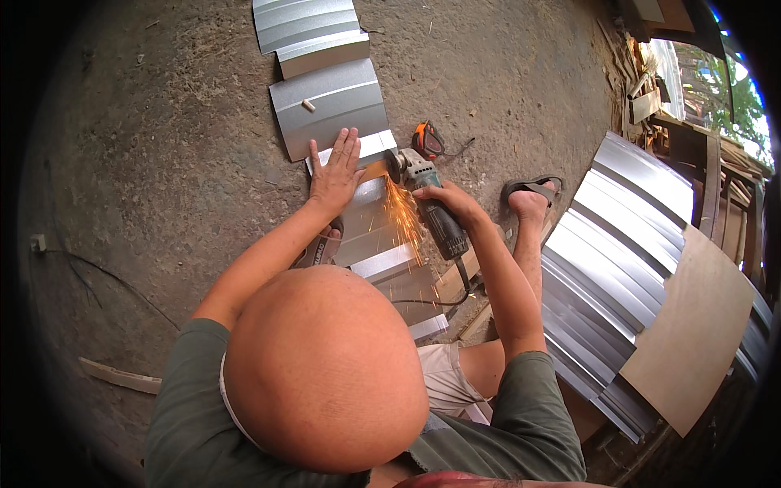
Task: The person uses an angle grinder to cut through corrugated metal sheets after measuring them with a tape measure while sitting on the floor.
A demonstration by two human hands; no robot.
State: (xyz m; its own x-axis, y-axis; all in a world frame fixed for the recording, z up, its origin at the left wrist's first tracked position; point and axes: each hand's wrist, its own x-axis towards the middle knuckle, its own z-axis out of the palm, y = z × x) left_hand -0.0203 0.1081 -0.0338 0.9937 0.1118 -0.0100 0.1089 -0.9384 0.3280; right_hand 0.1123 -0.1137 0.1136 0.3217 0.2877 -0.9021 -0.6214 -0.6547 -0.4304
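My left hand lies with its fingers outstretched on a long ribbed grey metal sheet on the ground. It presses beside the spot where sparks fly toward me. My right hand is wrapped around the body of an angle grinder. The grinder's disc meets the sheet's right edge, just right of my left hand. Whether the disc has gone through the metal cannot be told. A short pale stub rests on the sheet beyond my left hand.
An orange and black tape measure lies beyond the grinder. The grinder's black cord loops near my right arm. At right, ribbed metal sheets are stacked under a tan board. A sandalled foot rests on the rough floor.
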